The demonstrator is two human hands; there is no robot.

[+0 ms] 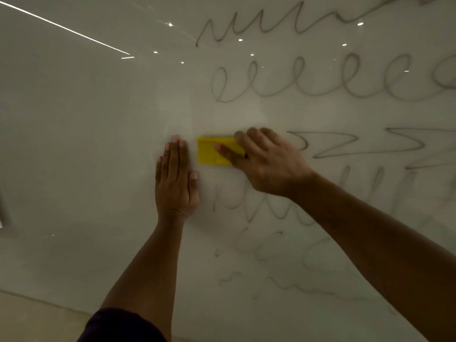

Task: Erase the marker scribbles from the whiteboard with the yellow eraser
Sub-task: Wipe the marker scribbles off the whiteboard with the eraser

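I see my right hand (266, 161) gripping the yellow eraser (214, 151) against the whiteboard (86, 132); my left hand (175, 181) lies flat at its nine o'clock, fingers spread. Scribbles (320, 80) run from twelve to five o'clock.

Pretty sure I'm in an office or meeting room: a big glossy whiteboard (98, 144) fills everything around my fingers, ceiling spot lights and a light strip (64, 27) reflect above them, and pale floor (37, 317) shows below.

eraser (212, 151) on whiteboard (86, 144), scribbles (320, 80) right
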